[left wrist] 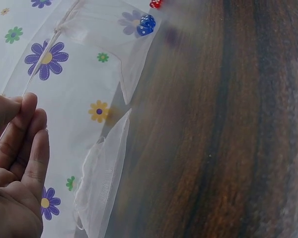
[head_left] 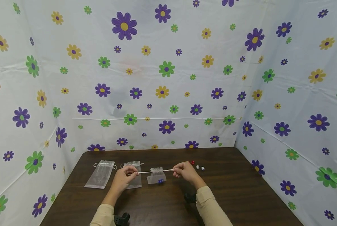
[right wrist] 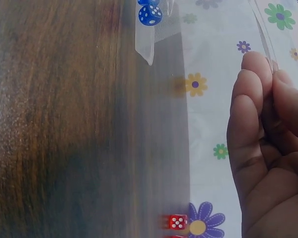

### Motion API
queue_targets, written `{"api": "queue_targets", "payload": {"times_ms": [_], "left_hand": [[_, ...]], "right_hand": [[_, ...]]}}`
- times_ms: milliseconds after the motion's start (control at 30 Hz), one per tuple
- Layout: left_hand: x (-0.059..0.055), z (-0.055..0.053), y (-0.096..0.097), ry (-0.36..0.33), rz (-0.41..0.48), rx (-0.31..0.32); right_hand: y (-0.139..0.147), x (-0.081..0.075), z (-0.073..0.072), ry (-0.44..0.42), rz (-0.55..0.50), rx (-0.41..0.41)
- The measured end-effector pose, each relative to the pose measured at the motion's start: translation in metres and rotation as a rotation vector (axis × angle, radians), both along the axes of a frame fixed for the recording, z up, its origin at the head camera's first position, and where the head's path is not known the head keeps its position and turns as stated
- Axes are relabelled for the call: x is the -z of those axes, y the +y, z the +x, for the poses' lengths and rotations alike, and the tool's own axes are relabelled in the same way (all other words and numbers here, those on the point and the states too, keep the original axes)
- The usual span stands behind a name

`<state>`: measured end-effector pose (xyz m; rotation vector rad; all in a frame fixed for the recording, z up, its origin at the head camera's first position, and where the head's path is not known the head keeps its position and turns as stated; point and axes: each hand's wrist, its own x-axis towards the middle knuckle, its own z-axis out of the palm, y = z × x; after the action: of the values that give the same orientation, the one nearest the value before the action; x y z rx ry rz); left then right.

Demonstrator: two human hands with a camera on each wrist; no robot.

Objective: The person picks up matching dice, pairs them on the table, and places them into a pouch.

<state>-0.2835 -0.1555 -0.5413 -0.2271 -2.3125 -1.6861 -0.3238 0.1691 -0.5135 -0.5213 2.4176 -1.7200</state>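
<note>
The left hand (head_left: 124, 176) and right hand (head_left: 186, 172) both pinch, thumb against fingertips, each gripping one end of a white drawstring (head_left: 144, 172). The string runs taut between them, almost level. Midway along it is a small sheer bag (head_left: 154, 180), its neck bunched up tight and blue dice (head_left: 160, 181) showing through near its lower edge — whether its bottom touches the tabletop (head_left: 241, 188), I can't tell. A second bag (head_left: 136, 183) lies flat just beside the left hand, partly behind it, and a third bag (head_left: 99, 177) lies farther left. Past the right hand sit red dice (head_left: 192, 162) and two pale dice (head_left: 200, 168). Behind everything hangs a flowered cloth (head_left: 145, 103).
</note>
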Motion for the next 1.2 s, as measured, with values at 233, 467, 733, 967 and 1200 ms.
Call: {"api": "queue_targets", "payload": {"times_ms": [233, 467, 733, 967, 1200], "left_hand": [[0.000, 0.001, 0.002, -0.002, 0.011, -0.003], [-0.017, 0.010, 0.003, 0.019, -0.004, 0.019], [-0.013, -0.001, 0.000, 0.037, 0.007, 0.021], [-0.021, 0.003, 0.001, 0.051, 0.019, 0.033], [-0.027, 0.005, 0.002, 0.058, 0.022, 0.047]], "right_hand": [[0.002, -0.002, 0.002, 0.001, 0.024, -0.004], [0.001, -0.012, 0.004, 0.052, 0.070, -0.021], [0.004, -0.020, 0.006, 0.069, 0.050, -0.023], [0.006, -0.022, 0.007, 0.095, 0.024, -0.029], [0.005, -0.040, 0.021, 0.100, -0.004, -0.033]]}}
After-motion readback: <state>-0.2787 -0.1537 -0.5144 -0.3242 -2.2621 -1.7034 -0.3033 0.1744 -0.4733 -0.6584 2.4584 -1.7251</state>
